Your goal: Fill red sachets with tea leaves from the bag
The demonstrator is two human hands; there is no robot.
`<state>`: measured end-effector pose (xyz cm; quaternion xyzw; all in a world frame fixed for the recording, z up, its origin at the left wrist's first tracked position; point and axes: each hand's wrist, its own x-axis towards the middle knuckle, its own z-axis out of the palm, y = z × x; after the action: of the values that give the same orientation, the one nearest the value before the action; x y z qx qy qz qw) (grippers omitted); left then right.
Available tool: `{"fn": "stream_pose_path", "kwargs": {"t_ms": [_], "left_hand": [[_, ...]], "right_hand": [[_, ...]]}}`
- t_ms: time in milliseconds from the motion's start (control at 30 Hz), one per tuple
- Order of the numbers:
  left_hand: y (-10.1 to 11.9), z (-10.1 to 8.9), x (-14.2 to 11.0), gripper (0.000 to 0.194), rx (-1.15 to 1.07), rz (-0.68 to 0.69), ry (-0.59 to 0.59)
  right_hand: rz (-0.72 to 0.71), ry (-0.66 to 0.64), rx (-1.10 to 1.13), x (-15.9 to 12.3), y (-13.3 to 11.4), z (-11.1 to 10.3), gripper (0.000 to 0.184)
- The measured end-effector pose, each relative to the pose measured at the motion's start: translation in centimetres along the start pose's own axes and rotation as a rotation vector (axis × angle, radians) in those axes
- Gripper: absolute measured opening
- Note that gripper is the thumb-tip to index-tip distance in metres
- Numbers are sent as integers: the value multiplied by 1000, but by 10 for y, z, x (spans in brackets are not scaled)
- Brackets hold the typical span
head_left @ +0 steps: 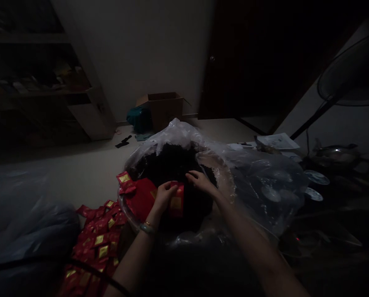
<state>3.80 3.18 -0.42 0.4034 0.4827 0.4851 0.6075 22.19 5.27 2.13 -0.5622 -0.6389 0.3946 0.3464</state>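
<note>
My left hand (pixel 165 198) pinches the upper edge of a small red packet (pixel 176 203) with a gold label. Close by on the right is my right hand (pixel 200 181), its fingers drawn together over the dark heap; what they hold, if anything, cannot be made out. Beneath both hands lies a heap of dark loose leaves (pixel 175 159), which look like tea, in a clear plastic bag (pixel 178 128). More flat red packets (pixel 143 200) rest on the left of the heap, with one filled-looking red packet (pixel 126 182) at the bag's rim.
Many red packets (pixel 99 239) are piled at lower left, beside a large plastic bag (pixel 26 222). A cardboard box (pixel 166 108) and a teal bag (pixel 139 119) stand by the wall. At right are a fan (pixel 348 78), a teapot (pixel 337 156) and small dishes (pixel 317 177). The room is dim.
</note>
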Motion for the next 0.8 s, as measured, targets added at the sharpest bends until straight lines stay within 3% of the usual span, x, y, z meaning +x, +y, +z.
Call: {"fn": "stream_pose_path", "kwargs": {"t_ms": [200, 400, 600, 700, 800], "left_hand": [[-2, 5, -3, 38, -18, -21, 14], [-4, 7, -2, 37, -119, -33, 17], [-10, 2, 5, 36, -155, -50, -27], [-18, 0, 7, 41, -199, -84, -44], [-27, 1, 5, 34, -184, -40, 5]], "right_hand": [[-38, -13, 236, 2, 10, 17, 60], [-55, 46, 316, -1, 2, 26, 49], [30, 8, 302, -1, 2, 20, 47], [97, 125, 335, 6, 5, 11, 45], [124, 227, 405, 12, -6, 7, 48]]}}
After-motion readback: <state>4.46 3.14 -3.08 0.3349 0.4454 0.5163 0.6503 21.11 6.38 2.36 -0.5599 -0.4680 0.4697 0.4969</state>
